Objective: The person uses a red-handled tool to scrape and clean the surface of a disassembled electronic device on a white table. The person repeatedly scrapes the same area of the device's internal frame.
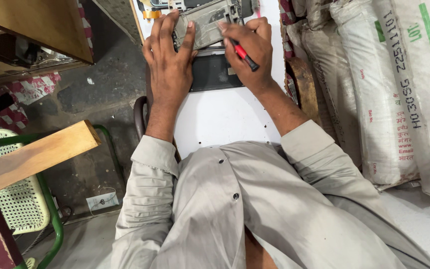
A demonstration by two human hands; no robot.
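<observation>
Two bare hands work on an opened grey device [207,25] lying on a white table [225,117].

The left hand [170,60] rests flat, fingers spread, on the device's left side. The right hand [252,47] is closed around a red-handled screwdriver [245,56], beside a dark panel [215,72]. White sacks [389,89] stand to the right.

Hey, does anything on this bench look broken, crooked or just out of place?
The grey device under the left hand lies opened up, inner parts exposed, its dark panel lying loose below it. The right hand holds a red-handled screwdriver against it. Nothing looks spilled.
</observation>
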